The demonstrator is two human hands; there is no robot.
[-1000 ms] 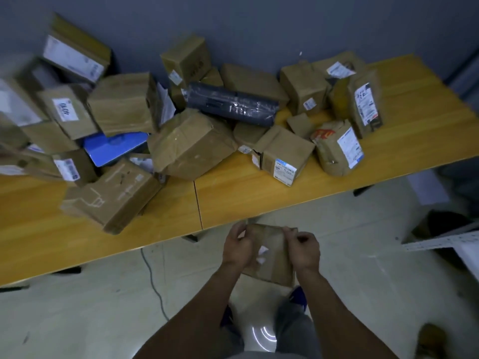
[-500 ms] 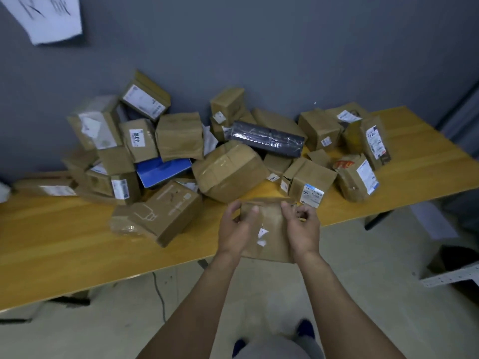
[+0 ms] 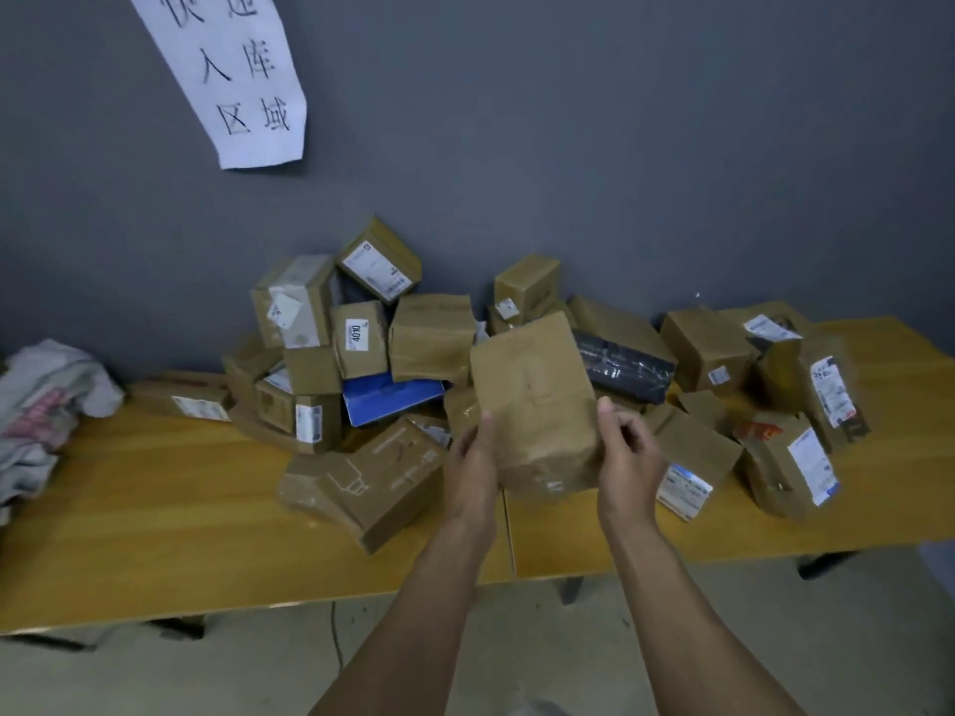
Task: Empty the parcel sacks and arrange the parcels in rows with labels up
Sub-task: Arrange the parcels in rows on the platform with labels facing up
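I hold a brown cardboard parcel (image 3: 537,405) above the table's middle, its plain face towards me, no label showing. My left hand (image 3: 473,465) grips its lower left edge. My right hand (image 3: 628,457) sits at its lower right side, thumb against the box, fingers curled behind. Behind it lies a heap of several brown parcels (image 3: 362,333), among them a blue box (image 3: 390,397), a black wrapped parcel (image 3: 620,366) and a large printed carton (image 3: 372,480). Some white labels face up or sideways.
Two wooden tables (image 3: 155,534) stand end to end against a grey wall, joined near the middle. A crumpled whitish sack (image 3: 46,405) lies at the far left. A paper sign (image 3: 232,69) hangs on the wall. Bare tabletop lies left front and far right.
The parcel has risen from below the table edge to above the tabletop, and turned so its plain face shows. My view has tilted up towards the wall.
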